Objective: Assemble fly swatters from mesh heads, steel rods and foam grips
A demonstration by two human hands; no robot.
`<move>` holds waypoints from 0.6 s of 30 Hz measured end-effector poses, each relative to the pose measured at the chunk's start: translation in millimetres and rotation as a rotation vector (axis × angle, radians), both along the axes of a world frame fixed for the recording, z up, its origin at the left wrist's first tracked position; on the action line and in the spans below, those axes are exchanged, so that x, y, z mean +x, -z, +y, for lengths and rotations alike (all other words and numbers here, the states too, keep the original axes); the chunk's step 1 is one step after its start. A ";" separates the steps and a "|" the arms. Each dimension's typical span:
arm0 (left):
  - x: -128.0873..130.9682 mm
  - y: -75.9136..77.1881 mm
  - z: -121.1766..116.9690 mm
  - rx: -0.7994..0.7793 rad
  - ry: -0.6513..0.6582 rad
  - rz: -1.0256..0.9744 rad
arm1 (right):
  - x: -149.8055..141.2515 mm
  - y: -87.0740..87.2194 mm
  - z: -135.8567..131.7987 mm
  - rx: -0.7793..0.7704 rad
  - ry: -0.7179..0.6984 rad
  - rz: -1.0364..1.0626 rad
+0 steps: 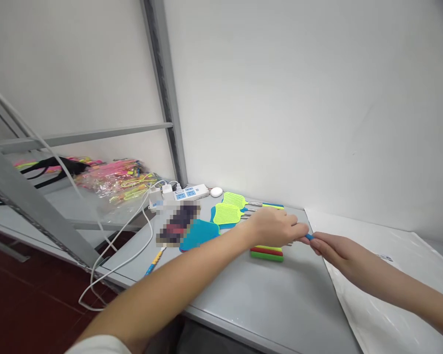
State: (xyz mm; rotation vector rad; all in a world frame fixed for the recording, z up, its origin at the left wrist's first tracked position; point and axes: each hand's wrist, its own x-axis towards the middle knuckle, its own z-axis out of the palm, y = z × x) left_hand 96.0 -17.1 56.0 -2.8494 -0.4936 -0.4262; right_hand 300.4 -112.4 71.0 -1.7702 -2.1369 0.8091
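My left hand (pixel 275 226) reaches over the table with its fingers curled, the fingertips at a short blue handle (pixel 309 236). My right hand (pixel 330 246) pinches the same handle from the right. Most of the handle, and whatever it joins, is hidden by my fingers. Beyond and beneath my left hand lie fly swatters: a yellow one (pixel 234 199) at the back, another yellow one (pixel 227 214) over a blue one, and a large blue one (pixel 199 235) nearer me. Under my left hand is a stack of handles, with a green handle (pixel 266 254) in front.
A white power strip (pixel 191 192) with plugs and cables stands by the wall, beside a round white object (pixel 216 192). Near it are a pixelated item (pixel 179 225) and a yellow-blue pen-like stick (pixel 155 261). White sheeting (pixel 398 255) lies right. Bagged colourful goods (pixel 114 177) sit beyond the metal frame.
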 end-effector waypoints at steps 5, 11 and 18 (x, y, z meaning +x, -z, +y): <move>-9.4 -9.3 -20.6 -0.158 -0.045 0.140 | -0.8 36.7 -3.7 0.518 -0.164 -0.498; -43.0 -19.5 -36.7 -1.347 -0.011 0.365 | -20.2 42.2 -19.9 0.955 -0.577 -0.606; -61.9 9.2 -45.6 -2.491 -0.087 0.345 | -3.9 30.8 -23.3 1.042 -0.689 -0.698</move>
